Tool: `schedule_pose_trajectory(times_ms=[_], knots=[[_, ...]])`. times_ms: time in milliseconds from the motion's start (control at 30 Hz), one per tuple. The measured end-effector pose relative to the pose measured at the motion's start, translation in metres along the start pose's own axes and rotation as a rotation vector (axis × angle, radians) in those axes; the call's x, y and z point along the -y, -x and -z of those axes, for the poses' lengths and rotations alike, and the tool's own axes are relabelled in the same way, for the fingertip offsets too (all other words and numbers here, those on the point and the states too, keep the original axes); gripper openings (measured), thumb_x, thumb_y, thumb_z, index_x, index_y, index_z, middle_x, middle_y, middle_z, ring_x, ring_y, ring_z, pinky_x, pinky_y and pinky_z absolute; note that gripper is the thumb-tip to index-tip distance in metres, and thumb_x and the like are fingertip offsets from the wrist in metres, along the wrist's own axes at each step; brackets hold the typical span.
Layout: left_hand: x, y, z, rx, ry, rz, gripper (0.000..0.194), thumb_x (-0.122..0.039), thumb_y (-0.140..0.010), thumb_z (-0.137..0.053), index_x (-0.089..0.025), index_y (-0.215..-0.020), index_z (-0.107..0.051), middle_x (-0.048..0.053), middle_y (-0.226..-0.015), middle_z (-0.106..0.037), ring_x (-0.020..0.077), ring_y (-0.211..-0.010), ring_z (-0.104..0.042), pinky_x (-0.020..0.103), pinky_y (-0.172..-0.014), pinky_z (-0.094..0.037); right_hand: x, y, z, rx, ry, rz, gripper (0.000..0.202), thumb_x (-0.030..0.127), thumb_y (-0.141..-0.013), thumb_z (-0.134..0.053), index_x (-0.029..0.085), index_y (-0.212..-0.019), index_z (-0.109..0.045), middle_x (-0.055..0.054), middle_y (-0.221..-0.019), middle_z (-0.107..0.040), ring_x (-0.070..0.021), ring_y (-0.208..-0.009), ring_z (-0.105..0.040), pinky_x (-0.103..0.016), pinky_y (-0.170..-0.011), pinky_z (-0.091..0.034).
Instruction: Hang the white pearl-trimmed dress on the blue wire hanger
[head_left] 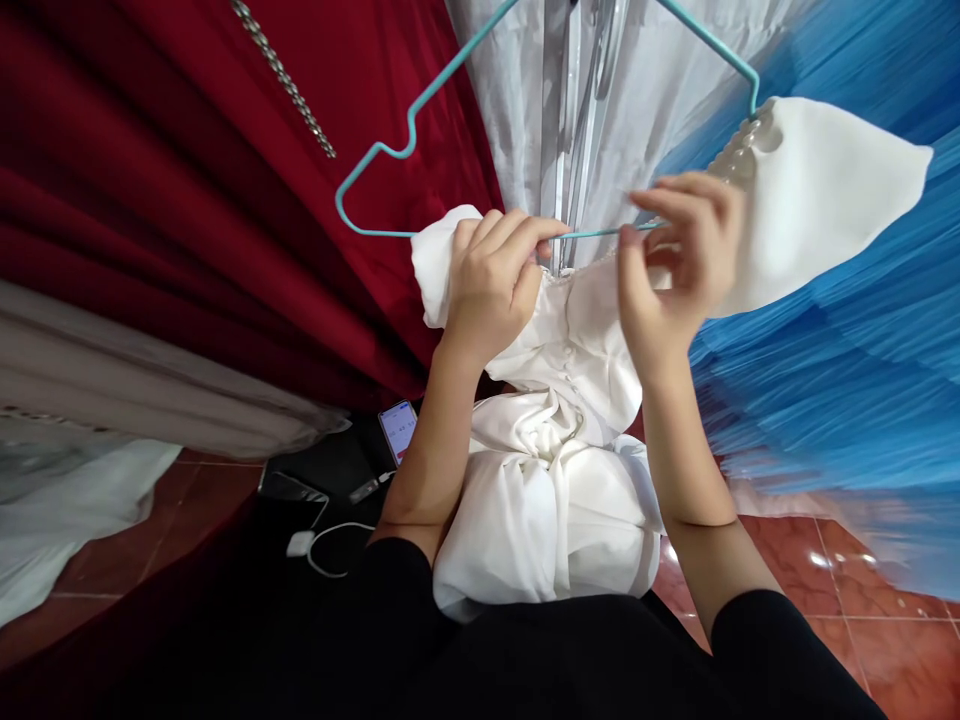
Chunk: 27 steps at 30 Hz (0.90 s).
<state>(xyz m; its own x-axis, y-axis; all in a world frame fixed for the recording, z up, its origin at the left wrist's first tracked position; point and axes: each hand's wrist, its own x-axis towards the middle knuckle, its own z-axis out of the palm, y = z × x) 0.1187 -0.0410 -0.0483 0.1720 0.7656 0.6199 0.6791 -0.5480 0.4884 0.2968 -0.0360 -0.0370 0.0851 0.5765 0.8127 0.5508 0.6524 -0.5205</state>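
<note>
A white dress with puffed sleeves hangs partly on a turquoise wire hanger. Its right sleeve, edged with pearl-like beads, covers the hanger's right end. The left end of the hanger is bare. My left hand is closed over the dress's left shoulder beside the bottom bar, its fingertips partly hidden. My right hand, slightly blurred, is at the bar's right part, with thumb and curled fingers apart. Below, the skirt lies gathered in folds on my lap.
Red drapery hangs at the left, with a beaded strip on it. White fabric hangs behind the hanger, and blue tulle at the right. A lit phone and a white cable lie low at the left.
</note>
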Motion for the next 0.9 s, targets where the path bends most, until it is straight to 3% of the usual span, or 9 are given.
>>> schedule_pose_trajectory(times_ms=[67, 133, 233, 300, 367, 433, 633, 733, 900], knots=[[0.003, 0.000, -0.001, -0.001, 0.011, -0.002, 0.029, -0.023, -0.098, -0.041, -0.030, -0.117, -0.062, 0.004, -0.101, -0.067, 0.0270, -0.108, -0.056, 0.048, -0.105, -0.033, -0.006, -0.014, 0.009, -0.144, 0.043, 0.138, 0.019, 0.033, -0.094, -0.054, 0.026, -0.109, -0.064, -0.006, -0.117, -0.055, -0.0132, -0.093, -0.058, -0.029, -0.070, -0.050], [0.006, 0.001, -0.003, -0.001, 0.020, 0.002, 0.033, -0.017, -0.096, -0.042, -0.031, -0.118, -0.062, 0.003, -0.103, -0.067, 0.0261, -0.107, -0.056, 0.049, -0.107, -0.031, -0.016, -0.029, 0.017, -0.199, 0.130, 0.278, 0.028, 0.032, -0.090, -0.058, 0.027, -0.118, -0.062, -0.006, -0.119, -0.056, -0.0184, -0.113, -0.056, -0.036, -0.091, -0.050], [0.007, 0.001, -0.004, 0.008, 0.022, 0.011, 0.039, -0.012, -0.094, -0.040, -0.032, -0.120, -0.061, 0.002, -0.107, -0.067, 0.0251, -0.109, -0.056, 0.048, -0.109, -0.030, -0.036, -0.049, 0.023, -0.099, 0.319, 0.339, 0.054, 0.023, -0.081, -0.066, 0.022, -0.133, -0.055, -0.006, -0.130, -0.057, -0.0254, -0.137, -0.045, -0.048, -0.123, -0.022], [0.007, 0.001, -0.003, 0.003, 0.016, 0.010, 0.039, -0.012, -0.095, -0.039, -0.031, -0.120, -0.062, 0.002, -0.108, -0.068, 0.0250, -0.109, -0.056, 0.048, -0.109, -0.030, -0.052, -0.060, 0.024, -0.042, 0.309, 0.322, 0.054, 0.003, -0.074, -0.058, 0.019, -0.125, -0.060, -0.006, -0.122, -0.064, -0.0218, -0.126, -0.055, -0.045, -0.120, -0.028], [0.007, 0.000, -0.002, -0.018, -0.003, 0.006, 0.039, -0.013, -0.095, -0.039, -0.031, -0.120, -0.064, 0.002, -0.111, -0.068, 0.0253, -0.108, -0.057, 0.047, -0.108, -0.031, -0.066, -0.069, 0.024, -0.072, 0.175, 0.315, 0.050, -0.007, -0.071, -0.046, 0.017, -0.109, -0.067, -0.004, -0.102, -0.070, -0.0146, -0.101, -0.065, -0.034, -0.100, -0.046], [0.006, 0.000, 0.001, -0.059, -0.041, -0.006, 0.040, -0.013, -0.095, -0.038, -0.030, -0.119, -0.066, 0.002, -0.112, -0.070, 0.0254, -0.106, -0.059, 0.046, -0.105, -0.034, -0.074, -0.080, 0.026, -0.139, 0.080, 0.293, 0.043, -0.008, -0.076, -0.041, 0.016, -0.097, -0.070, -0.003, -0.090, -0.070, -0.0113, -0.084, -0.065, -0.027, -0.080, -0.048], [0.003, 0.002, 0.008, -0.097, -0.108, -0.028, 0.044, -0.013, -0.095, -0.036, -0.032, -0.118, -0.069, 0.000, -0.113, -0.072, 0.0244, -0.100, -0.060, 0.044, -0.100, -0.038, -0.087, -0.103, 0.048, -0.249, 0.101, 0.036, 0.035, -0.007, -0.081, -0.041, 0.016, -0.081, -0.068, -0.003, -0.081, -0.066, -0.0113, -0.079, -0.061, -0.025, -0.078, -0.047], [0.006, 0.002, 0.008, -0.115, -0.086, -0.027, 0.041, -0.016, -0.098, -0.036, -0.033, -0.117, -0.068, 0.000, -0.111, -0.072, 0.0240, -0.100, -0.060, 0.046, -0.101, -0.039, -0.094, -0.085, 0.054, -0.361, 0.073, -0.022, 0.030, -0.005, -0.082, -0.045, 0.017, -0.080, -0.067, 0.000, -0.079, -0.064, -0.0087, -0.077, -0.060, -0.023, -0.075, -0.047], [0.011, 0.001, 0.011, -0.152, -0.078, -0.040, 0.036, -0.021, -0.100, -0.036, -0.029, -0.112, -0.069, 0.001, -0.107, -0.072, 0.0232, -0.097, -0.059, 0.047, -0.102, -0.040, -0.083, -0.022, 0.045, -0.661, -0.069, 0.101, 0.011, 0.016, -0.087, -0.057, 0.017, -0.097, -0.063, 0.004, -0.092, -0.059, -0.0067, -0.091, -0.059, -0.029, -0.087, -0.048]])
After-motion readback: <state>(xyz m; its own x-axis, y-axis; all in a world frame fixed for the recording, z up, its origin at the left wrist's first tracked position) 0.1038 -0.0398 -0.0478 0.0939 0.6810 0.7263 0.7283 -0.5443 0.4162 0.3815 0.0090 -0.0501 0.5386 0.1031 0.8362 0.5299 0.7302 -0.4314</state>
